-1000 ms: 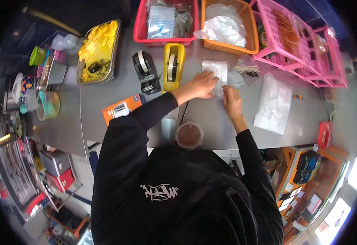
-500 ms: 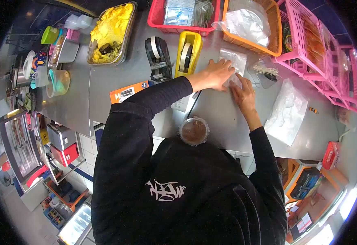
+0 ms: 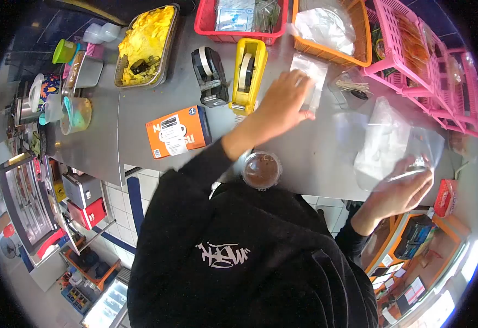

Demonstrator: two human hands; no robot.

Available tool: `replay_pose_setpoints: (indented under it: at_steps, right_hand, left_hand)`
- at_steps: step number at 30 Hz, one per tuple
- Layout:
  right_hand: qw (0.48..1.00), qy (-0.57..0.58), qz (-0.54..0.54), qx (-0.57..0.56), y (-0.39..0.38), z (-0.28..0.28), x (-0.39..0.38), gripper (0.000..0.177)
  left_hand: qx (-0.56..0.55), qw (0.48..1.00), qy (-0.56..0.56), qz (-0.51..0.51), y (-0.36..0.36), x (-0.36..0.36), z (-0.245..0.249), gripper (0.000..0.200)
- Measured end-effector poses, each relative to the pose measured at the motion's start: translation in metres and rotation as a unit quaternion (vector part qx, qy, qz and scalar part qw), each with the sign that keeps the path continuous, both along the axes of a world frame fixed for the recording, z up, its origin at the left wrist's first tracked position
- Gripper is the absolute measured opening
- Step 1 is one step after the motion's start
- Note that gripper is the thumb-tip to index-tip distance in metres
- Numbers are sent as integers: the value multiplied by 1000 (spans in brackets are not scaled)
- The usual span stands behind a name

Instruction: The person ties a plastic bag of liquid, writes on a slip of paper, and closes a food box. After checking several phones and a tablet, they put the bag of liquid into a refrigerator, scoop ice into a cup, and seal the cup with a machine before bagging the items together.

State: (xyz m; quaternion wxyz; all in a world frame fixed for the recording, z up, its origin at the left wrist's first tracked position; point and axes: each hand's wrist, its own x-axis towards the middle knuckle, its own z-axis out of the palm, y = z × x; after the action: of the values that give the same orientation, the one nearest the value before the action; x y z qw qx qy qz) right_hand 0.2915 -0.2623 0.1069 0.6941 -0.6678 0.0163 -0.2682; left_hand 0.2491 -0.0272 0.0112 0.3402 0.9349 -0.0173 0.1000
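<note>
My left hand (image 3: 285,101) is slightly blurred, its thumb apart from its bent fingers. It hovers by a stack of small clear plastic bags (image 3: 316,71) and appears to hold nothing. At the table's right front, my right hand (image 3: 400,192) is closed on a thin clear plastic bag (image 3: 427,145). This bag spreads over part of a white plastic packet (image 3: 382,136) lying on the metal table. Close to my body, at the front edge, stands a clear cup (image 3: 262,170) with brown contents.
Yellow (image 3: 248,76) and black tape dispensers (image 3: 210,76) stand mid-table beside an orange box (image 3: 176,133). Behind are a red basket (image 3: 239,36), an orange basket (image 3: 365,38) and pink racks (image 3: 408,71). A tray of yellow food (image 3: 165,57) sits at the back left.
My right hand has moved from the small bags to the right front, now with a clear bag. My left hand has shifted slightly toward me and left, leaving more of the orange box visible.
</note>
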Motion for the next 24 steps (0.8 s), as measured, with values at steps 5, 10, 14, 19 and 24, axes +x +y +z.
replay_pose_setpoints:
  at_steps: [5,10,14,19,24]
  right_hand:
    - [974,13,193,121,6,-23,-62,15]
    - [951,79,277,115,-4,-42,-119,14]
    - [957,105,247,113,-21,-54,-142,13]
    - [954,159,197,160,-32,-55,-167,13]
    - [935,246,172,186,-56,-80,-181,16]
  left_hand:
    - [-532,810,155,-193,-61,-87,51,62]
    - [-889,430,141,74,-109,-101,31,40]
    - [-858,492,82,122,-95,-105,23,26]
    - [-824,548,-28,142,-84,-96,22,21]
    - [-817,566,-21,106,-89,-92,18,18]
